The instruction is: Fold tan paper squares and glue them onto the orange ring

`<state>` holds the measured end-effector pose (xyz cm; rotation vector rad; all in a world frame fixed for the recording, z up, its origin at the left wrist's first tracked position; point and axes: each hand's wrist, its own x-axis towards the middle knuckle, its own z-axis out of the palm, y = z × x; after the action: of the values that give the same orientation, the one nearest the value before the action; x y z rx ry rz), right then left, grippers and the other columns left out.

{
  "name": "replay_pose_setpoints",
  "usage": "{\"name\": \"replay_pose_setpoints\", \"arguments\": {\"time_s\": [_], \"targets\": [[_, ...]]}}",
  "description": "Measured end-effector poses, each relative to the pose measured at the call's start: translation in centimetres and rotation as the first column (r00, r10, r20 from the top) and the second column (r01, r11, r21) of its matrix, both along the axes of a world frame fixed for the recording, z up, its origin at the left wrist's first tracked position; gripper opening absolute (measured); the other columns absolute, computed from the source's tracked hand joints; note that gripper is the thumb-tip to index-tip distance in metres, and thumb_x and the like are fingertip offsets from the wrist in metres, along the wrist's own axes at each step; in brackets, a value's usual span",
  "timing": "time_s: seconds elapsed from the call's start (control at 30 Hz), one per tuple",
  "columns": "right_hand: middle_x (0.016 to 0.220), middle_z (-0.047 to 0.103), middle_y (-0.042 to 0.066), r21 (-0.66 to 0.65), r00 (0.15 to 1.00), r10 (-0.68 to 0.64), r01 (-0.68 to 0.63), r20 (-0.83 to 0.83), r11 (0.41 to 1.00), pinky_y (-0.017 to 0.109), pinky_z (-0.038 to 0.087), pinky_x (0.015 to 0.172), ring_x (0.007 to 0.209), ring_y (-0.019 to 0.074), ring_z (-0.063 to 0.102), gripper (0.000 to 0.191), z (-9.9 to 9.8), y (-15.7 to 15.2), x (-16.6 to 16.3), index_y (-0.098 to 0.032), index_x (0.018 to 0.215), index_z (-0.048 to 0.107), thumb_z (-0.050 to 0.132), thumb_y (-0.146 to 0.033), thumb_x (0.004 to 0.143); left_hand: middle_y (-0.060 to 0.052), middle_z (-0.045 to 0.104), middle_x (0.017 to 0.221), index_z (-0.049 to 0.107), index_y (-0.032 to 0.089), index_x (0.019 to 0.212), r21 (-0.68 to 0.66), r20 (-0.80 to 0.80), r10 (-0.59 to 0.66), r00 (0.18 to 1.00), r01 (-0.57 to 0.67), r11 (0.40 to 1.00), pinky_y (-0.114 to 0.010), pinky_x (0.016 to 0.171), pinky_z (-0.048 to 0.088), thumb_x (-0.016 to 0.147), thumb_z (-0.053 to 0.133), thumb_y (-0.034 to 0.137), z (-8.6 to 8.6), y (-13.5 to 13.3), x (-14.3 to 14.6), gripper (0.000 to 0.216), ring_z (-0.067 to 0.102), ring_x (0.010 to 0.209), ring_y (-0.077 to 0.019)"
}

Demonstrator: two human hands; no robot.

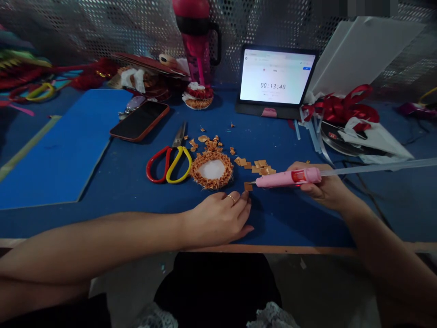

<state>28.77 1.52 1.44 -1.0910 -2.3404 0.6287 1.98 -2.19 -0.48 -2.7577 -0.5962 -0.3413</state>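
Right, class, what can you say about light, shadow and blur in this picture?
In the head view, the tablet screen is the brightest patch; in the head view, a soft shadow lies on the blue table below the pink glue gun; in the head view, the far-left pile looks smeared.

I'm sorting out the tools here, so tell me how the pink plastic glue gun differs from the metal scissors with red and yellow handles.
The pink plastic glue gun is held in the right hand; the metal scissors with red and yellow handles lie untouched on the blue tabletop.
The gun's nozzle points left, toward a small brown square; the scissors' blades point toward the tabletop's far side.
Both taper to a narrow tip.
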Motion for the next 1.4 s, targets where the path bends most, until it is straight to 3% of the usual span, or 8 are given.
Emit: {"name": "replay_pose_setpoints", "arguments": {"time_s": [0.43, 1.4], "targets": [[0.063, 0.053, -0.001, 0.209, 0.979, -0.086, 0.046, 0.186, 0.977, 0.022, 0.031, 0.053, 0.054, 0.0112, 0.046, 0.048, 0.4, -0.4, -0.7, -0.019, 0.082, 0.054, 0.033, -0.062, 0.08, -0.014, 0.06, 0.106, 0.057, 0.006, 0.105, 0.012, -0.034, -0.022, 0.999, 0.022, 1.0, -0.028, 0.058, 0.049, 0.09, 0.034, 0.037, 0.1, 0.0, 0.0, 0.042, 0.057, 0.083, -0.0194], [0.065, 0.057, 0.003, 0.198, 0.959, -0.08, 0.026, 0.272, 0.98, 0.024, 0.033, 0.055, 0.058, 0.0139, 0.049, 0.054, 0.9, -0.5, -1.0, -0.018, 0.084, 0.055, 0.028, -0.065, 0.08, -0.015, 0.059, 0.108, 0.057, 0.005, 0.106, 0.007, -0.037, -0.009, 0.999, 0.01, 1.0, -0.028, 0.06, 0.05, 0.089, 0.035, 0.037, -0.1, 0.0, 0.0, 0.042, 0.057, 0.086, -0.0202]]}}
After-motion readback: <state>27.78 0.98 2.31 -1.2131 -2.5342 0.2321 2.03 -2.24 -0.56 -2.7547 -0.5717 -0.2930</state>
